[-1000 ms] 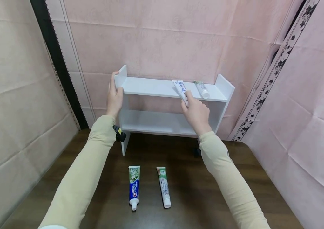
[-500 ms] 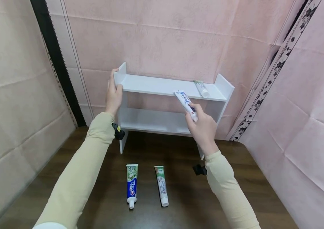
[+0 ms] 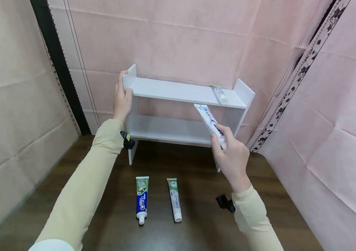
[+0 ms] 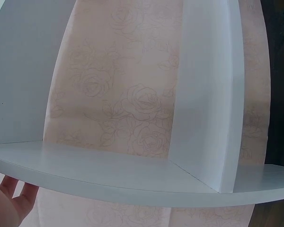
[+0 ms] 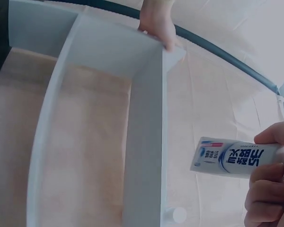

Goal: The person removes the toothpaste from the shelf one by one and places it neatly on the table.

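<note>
A white two-tier shelf point(image 3: 171, 88) stands at the back of the table. My left hand point(image 3: 123, 101) grips its left side panel near the top; in the left wrist view, fingers point(image 4: 26, 195) show at the panel's edge. My right hand point(image 3: 232, 158) holds a white-and-blue toothpaste tube point(image 3: 207, 118) by its cap end, in front of the shelf's right half. The tube's flat end points up and left, toward the upper board. Another toothpaste tube point(image 3: 219, 94), pale with a green end, lies at the right of the upper board, its cap toward me.
On the brown table point(image 3: 197, 223) in front of the shelf lie a blue-and-green toothpaste tube point(image 3: 141, 199) and a green-and-white one point(image 3: 174, 200), both caps toward me. Pink cloth point(image 3: 184, 45) hangs close behind the shelf, with more cloth at both sides.
My right hand has drawn the white-and-blue tube off the upper board, moving down, right and toward me. My left hand keeps its grip on the shelf.
</note>
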Tool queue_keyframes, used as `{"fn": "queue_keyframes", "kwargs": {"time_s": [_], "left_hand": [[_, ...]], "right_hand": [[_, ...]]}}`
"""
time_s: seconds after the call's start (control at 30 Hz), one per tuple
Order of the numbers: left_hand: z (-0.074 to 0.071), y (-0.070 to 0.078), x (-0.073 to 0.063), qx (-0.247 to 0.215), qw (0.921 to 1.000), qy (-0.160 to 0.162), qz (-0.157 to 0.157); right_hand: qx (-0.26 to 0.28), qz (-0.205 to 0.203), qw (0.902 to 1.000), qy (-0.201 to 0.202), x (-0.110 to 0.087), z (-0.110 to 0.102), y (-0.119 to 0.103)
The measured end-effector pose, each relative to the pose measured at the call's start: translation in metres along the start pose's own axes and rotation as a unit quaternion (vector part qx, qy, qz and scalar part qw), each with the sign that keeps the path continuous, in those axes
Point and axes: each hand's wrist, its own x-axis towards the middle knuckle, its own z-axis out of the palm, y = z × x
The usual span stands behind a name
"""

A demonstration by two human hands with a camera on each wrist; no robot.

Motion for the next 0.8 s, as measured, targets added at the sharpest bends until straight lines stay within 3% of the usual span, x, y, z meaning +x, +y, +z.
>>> {"fn": "queue_keyframes", "kwargs": {"time_s": [0.2,0.47,0.6,0.8], "left_hand": [[-0.002,0.002,0.001,0.0,1.0,-0.001,-0.005],[-0.002,0.001,-0.001,-0.003,1.0,0.002,-0.008],[-0.002,0.001,-0.002,0.0,0.9999,0.001,-0.012],[-0.002,0.002,-0.001,0.0,0.9999,-0.001,-0.017]], "right_hand": [[-0.012,-0.006,0.9998,-0.017,-0.028,-0.005,0.001],[-0.042,0.059,0.9909,-0.113,-0.065,-0.002,0.019],[-0.055,0.096,0.9757,-0.189,-0.078,0.001,0.03],[-0.074,0.14,0.9328,-0.324,-0.1,0.017,0.052]]}}
